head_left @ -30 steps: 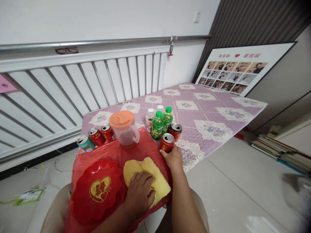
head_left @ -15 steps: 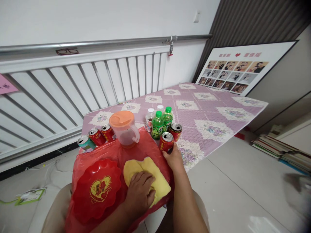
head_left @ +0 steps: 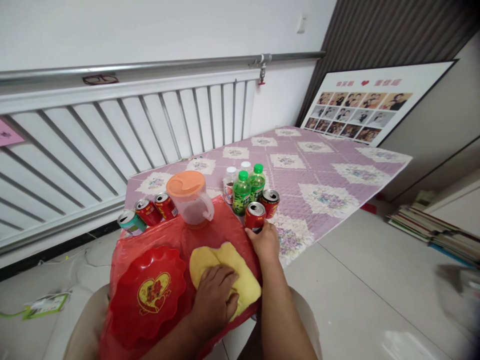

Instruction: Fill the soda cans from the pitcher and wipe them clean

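Note:
My left hand (head_left: pixel 216 296) lies flat on a folded yellow cloth (head_left: pixel 245 280), fingers together and thumb apart. A red scalloped plate (head_left: pixel 125 305) with a gold heart print sits left of that hand. My right hand (head_left: pixel 267 242) grips the lower part of a red drink can (head_left: pixel 255 218), thumb on its near left side; its far fingers are hidden. Touching or nearly touching that can is a second red can with a dark top band (head_left: pixel 270 202). Behind the cans stand green-capped bottles (head_left: pixel 242 194) and white-capped bottles (head_left: pixel 229 186).
A clear jug with an orange lid (head_left: pixel 186 184) stands on the red plastic sheet (head_left: pixel 176 235). To its left are two red cans (head_left: pixel 147 212) and a teal can (head_left: pixel 131 223). Beyond lies a purple flowered cover (head_left: pixel 277 175), with a white radiator (head_left: pixel 176 125) behind it.
The can in my right hand has turned, so its gold lettering shows less, and my hand sits slightly differently around it. My left hand stays on the cloth. The view has shifted slightly.

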Tool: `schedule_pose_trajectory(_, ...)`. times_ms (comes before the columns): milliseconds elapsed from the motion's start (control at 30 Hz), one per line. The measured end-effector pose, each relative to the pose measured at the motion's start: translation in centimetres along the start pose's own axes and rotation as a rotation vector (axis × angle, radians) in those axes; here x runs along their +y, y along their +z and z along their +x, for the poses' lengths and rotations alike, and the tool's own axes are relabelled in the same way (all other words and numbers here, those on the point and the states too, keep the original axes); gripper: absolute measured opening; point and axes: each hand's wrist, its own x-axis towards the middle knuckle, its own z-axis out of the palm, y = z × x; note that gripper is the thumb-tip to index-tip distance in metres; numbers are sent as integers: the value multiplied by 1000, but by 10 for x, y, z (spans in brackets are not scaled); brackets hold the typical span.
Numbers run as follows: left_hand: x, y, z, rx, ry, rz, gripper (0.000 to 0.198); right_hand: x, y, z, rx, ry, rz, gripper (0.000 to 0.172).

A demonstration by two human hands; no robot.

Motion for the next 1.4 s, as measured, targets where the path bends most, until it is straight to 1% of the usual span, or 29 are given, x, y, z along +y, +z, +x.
schedule_pose_trajectory(267, 0, 0, 1, 6, -10, -1, 42, -11, -2, 1, 33, 56, -45, 65)
schedule_pose_trajectory(367, 1, -1, 1, 0, -15, 4, 43, -12, -4, 1, 20, 57, -34, 65)
schedule_pose_trajectory(567, 1, -1, 1, 5, -10, 8, 43, -6, -7, 0, -45, 4, 20, 75)
schedule_pose_trajectory(700, 1, -1, 2, 5, -7, 6, 42, 0, -5, 2, -73, -24, 45, 66)
schedule_pose_trajectory(833, 2, -3, 2, 0, -11, -1, 43, 1, -1, 4, -52, -31, 53, 56)
schedule_pose_trajectory(900, 2, -2, 2, -3, -12, -3, 44, 0, 0, 4, -35, -20, 43, 57)
schedule_pose_trajectory(1067, 0, -1, 1, 2, -8, 10, 43, -4, 3, 4, 9, 28, -7, 71)
schedule_pose_trajectory(1233, 1, 0, 0, 2, -13, 19, 42, -7, 5, 4, 31, 52, -42, 62)
schedule_pose_trajectory(1400, 2, -1, 0, 7, -9, 28, 43, -6, 4, 4, 33, 38, -39, 64)
